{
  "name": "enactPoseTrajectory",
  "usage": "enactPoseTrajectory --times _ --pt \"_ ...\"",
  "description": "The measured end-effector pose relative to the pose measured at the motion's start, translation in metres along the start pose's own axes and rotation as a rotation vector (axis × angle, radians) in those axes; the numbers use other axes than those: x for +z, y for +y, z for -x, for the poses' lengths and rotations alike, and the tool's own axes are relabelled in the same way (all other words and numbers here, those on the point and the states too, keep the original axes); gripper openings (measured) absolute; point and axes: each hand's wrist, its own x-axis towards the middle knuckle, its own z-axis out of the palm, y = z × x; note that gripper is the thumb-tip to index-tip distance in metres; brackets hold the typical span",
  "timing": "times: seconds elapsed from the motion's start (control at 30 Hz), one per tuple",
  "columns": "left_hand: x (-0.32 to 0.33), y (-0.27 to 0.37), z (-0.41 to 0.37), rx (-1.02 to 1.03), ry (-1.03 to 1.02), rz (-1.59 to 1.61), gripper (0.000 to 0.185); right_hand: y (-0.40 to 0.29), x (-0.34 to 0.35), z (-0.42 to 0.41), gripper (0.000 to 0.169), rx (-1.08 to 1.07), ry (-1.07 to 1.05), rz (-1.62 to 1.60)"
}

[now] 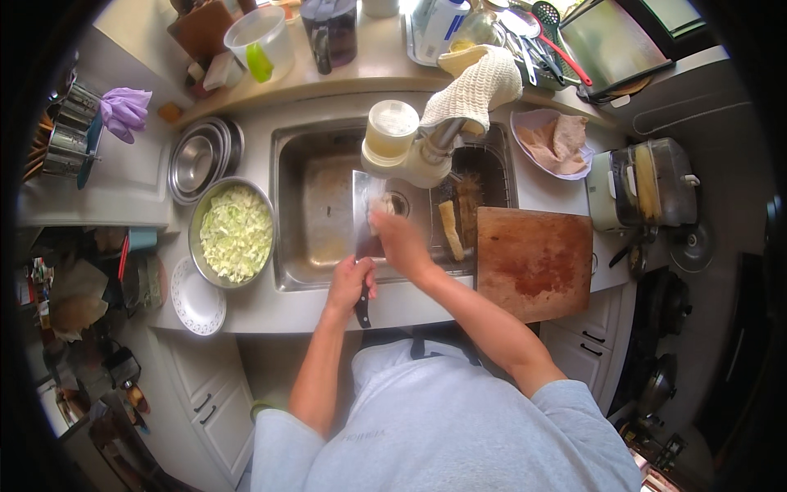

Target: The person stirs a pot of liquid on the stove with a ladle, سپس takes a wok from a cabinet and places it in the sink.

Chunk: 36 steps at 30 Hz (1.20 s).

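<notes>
In my left hand is the black riveted handle of a kitchen cleaver. Its broad steel blade points away from me over the sink. My right hand, blurred by motion, lies against the blade's right side with a pale wad at its fingers; whether this is a cloth or a scrubber I cannot tell. Above the blade's tip hangs a faucet-mounted water filter. The tap's water stream cannot be made out.
Chopped cabbage fills a steel bowl at left, near nested steel bowls and a patterned plate. A wooden cutting board overlaps the sink's right edge. A knitted cloth drapes the faucet. Beyond it stand utensils.
</notes>
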Motion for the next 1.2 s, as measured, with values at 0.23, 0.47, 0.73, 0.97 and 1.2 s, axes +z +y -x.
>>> enactPoseTrajectory --times 0.23,0.47,0.73,0.97,1.2 --pt "-0.014 0.004 -0.023 0.097 -0.032 0.044 0.019 0.026 -0.007 0.061 0.036 0.109 -0.167 -0.042" --pt "-0.027 -0.012 -0.031 0.334 0.138 -0.585 0.022 0.029 -0.050 0.008 0.029 0.613 0.202 -0.434" --pt "-0.014 0.008 -0.012 0.392 0.212 -1.167 0.017 0.031 -0.037 -0.009 0.031 0.444 0.196 -0.369" --pt "-0.008 0.007 -0.006 0.588 0.205 -1.229 0.015 0.030 0.009 -0.012 0.031 -0.104 -0.173 0.064" --pt "-0.013 0.002 -0.001 0.613 0.237 -1.267 0.013 0.007 0.002 -0.031 0.016 -0.179 -0.275 0.010"
